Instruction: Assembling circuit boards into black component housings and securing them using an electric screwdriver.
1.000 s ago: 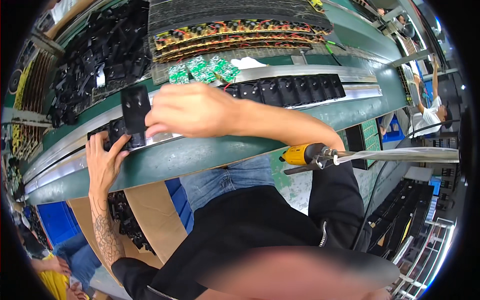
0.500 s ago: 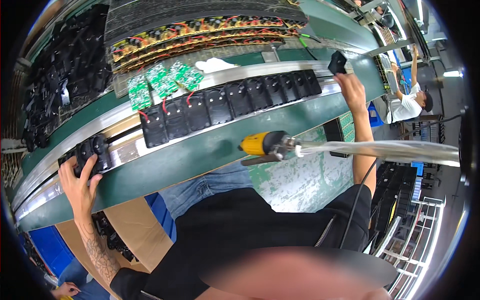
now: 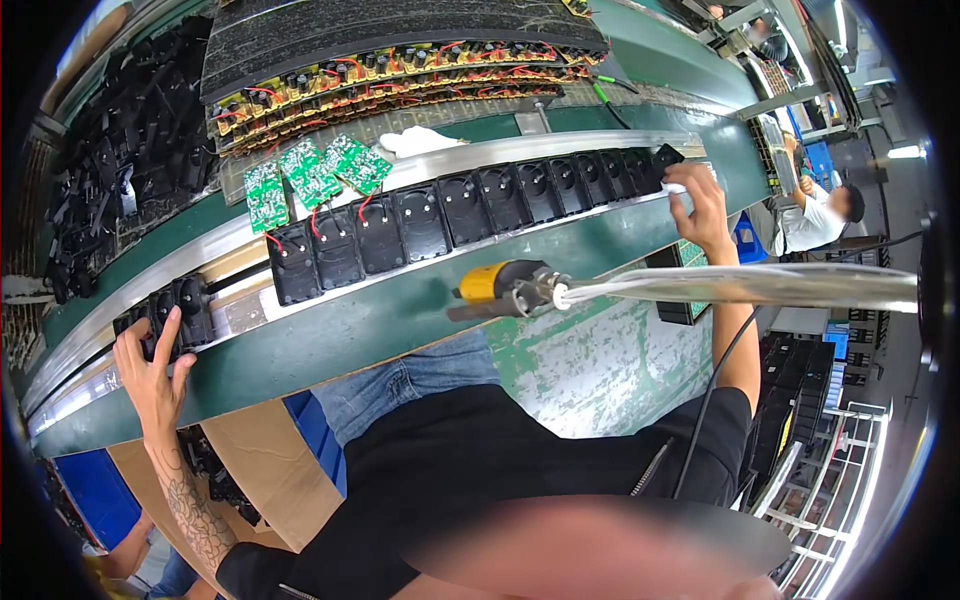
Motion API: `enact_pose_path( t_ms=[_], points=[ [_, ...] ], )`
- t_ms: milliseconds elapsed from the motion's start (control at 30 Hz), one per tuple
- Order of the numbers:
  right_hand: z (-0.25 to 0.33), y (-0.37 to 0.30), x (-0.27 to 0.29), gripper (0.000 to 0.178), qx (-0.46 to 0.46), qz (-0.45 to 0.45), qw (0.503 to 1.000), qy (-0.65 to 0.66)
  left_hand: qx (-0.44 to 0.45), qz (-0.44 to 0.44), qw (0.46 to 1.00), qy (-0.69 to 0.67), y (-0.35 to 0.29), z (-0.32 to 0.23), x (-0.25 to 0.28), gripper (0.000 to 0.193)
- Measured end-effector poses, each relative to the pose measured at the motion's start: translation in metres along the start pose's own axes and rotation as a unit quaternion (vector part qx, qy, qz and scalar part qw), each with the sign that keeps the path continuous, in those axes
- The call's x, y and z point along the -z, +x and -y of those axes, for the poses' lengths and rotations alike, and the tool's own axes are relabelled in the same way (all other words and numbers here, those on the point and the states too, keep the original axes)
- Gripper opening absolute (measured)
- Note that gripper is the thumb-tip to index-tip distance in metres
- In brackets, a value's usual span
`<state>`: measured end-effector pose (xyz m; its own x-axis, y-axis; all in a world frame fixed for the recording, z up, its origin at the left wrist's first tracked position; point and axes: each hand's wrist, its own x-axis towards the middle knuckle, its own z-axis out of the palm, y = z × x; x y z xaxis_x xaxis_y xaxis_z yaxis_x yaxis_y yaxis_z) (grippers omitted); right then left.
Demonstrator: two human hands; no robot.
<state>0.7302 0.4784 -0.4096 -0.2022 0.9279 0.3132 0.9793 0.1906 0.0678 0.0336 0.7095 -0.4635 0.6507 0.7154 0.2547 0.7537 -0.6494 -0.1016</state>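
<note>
Left hand [image 3: 152, 378]: spreading open over black cases [image 3: 194, 310].
Right hand [image 3: 703, 207]: curling, grip I can't tell.
Case row [image 3: 465, 210]: slanting toward upper right, lying nearer my right.

Left fingers [image 3: 165, 343] on black cases [image 3: 194, 312], green boards [image 3: 309, 173]

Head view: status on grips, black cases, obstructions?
Left grip on leftmost black cases. Right grip at long row's right end. Yellow tool hangs, not covering cases.

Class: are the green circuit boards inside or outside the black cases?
Outside: the green circuit boards lie beyond the row of black cases.
</note>
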Motion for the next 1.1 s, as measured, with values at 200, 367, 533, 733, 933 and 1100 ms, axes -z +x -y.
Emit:
enact_pose_path(
  t_ms=[200,367,533,733,933,1100],
  points=[
    [-0.005,-0.003,-0.043,0.02,-0.245,-0.128,0.961,0.02,-0.001,-0.003,1.0,0.009,-0.006,-0.001,0.0,0.056],
    [-0.01,-0.011,-0.036,0.021,-0.35,-0.084,0.927,0.111,-0.01,-0.016,1.0,-0.003,-0.012,-0.004,-0.004,0.056],
    [-0.035,-0.025,-0.035,0.02,-0.424,-0.091,0.872,0.228,-0.001,-0.028,1.0,-0.01,-0.015,-0.005,-0.002,0.055],
    [-0.042,-0.03,-0.036,0.015,-0.367,-0.103,0.874,0.3,-0.014,-0.072,0.997,0.002,-0.006,-0.018,0.003,0.055],
    [-0.028,-0.01,-0.041,0.016,-0.35,-0.069,0.923,0.143,0.045,-0.066,0.996,-0.042,-0.009,-0.029,0.003,0.057],
    [-0.056,-0.036,-0.035,0.015,-0.268,-0.041,0.951,0.149,0.068,-0.137,0.985,-0.076,-0.003,-0.026,0.002,0.053]
  ],
)
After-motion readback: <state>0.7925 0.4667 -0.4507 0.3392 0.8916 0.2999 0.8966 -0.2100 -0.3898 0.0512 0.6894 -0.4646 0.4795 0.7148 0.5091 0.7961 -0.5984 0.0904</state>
